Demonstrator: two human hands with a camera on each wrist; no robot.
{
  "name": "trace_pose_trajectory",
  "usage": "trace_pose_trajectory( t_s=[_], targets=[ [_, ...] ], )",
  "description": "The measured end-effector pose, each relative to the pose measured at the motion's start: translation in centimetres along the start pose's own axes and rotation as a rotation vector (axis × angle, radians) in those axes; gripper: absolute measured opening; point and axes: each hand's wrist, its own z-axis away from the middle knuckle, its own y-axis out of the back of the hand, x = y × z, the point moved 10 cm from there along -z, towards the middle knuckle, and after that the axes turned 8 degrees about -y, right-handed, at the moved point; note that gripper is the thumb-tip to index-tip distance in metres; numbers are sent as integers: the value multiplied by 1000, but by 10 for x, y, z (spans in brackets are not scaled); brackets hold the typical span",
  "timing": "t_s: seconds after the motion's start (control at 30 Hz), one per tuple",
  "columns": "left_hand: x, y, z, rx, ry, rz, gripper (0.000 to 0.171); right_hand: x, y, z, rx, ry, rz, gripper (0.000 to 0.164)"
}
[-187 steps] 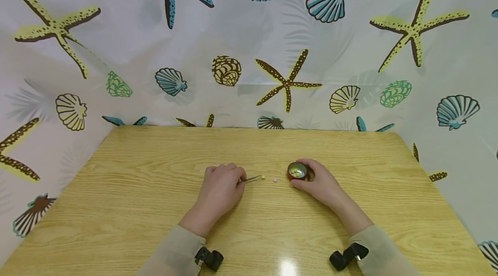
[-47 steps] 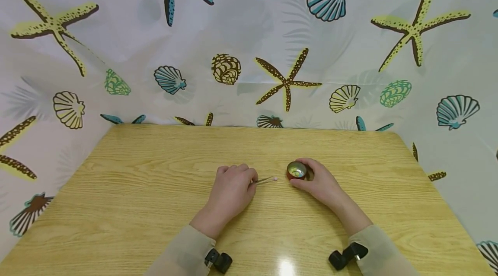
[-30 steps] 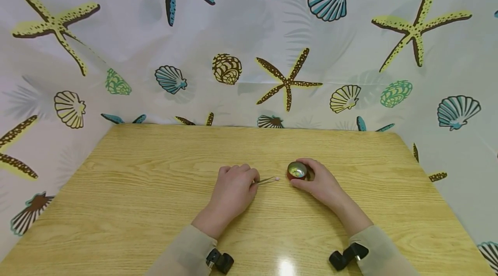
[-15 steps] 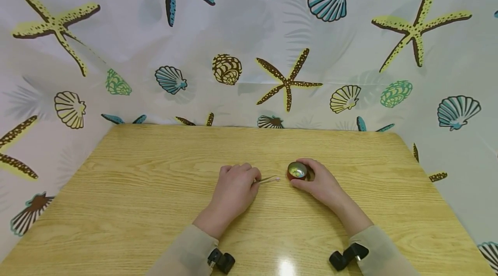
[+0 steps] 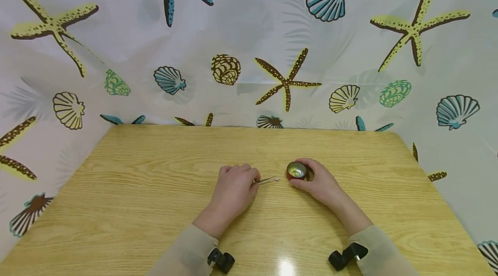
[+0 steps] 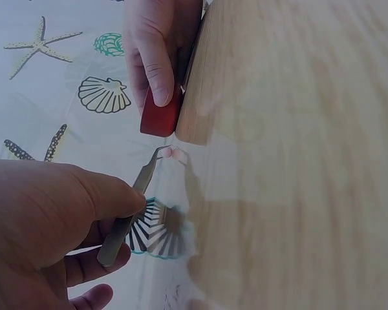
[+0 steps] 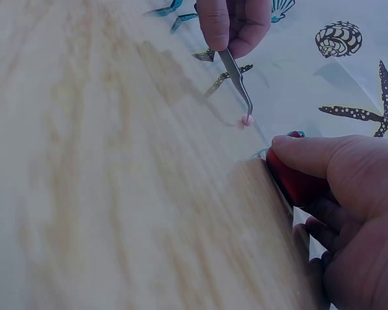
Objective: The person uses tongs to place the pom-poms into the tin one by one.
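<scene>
My left hand pinches a pair of metal tweezers between thumb and fingers, their bent tips pointing right. At those tips is a small pink bead; in the right wrist view the tips touch the bead, close to the tabletop. Whether it is lifted I cannot tell. Just to the right stands a small round red tin, silvery inside, with several yellowish bits in it. My right hand holds the tin from its right side, thumb at the front. In the left wrist view, the tin's red wall shows beneath the thumb.
The hands work over a light wood-grain table. Behind it and at both sides hangs a white cloth printed with starfish and shells. A black wrist device sits at the left cuff, and another black device at the right.
Since the oldest frame, the left hand and tweezers have moved right, from a yellow bead to the pink one. The yellow bead has left the tabletop. Lately the tweezers have shifted only slightly.
</scene>
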Motion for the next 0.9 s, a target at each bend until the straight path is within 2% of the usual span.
trace_pose_trajectory(
  t_s=[0.37, 0.53, 0.7, 0.9],
  targets=[
    [0, 4, 0, 12, -1, 0, 6, 0, 0, 0, 2, -1, 1, 64],
    [2, 13, -2, 64, -21, 5, 6, -1, 1, 0, 8, 6, 12, 65],
    [5, 23, -6, 102, -33, 29, 6, 0, 1, 0, 11, 1, 12, 66],
    [13, 26, -15, 101, -31, 62, 5, 0, 1, 0, 15, -2, 11, 65]
  ],
)
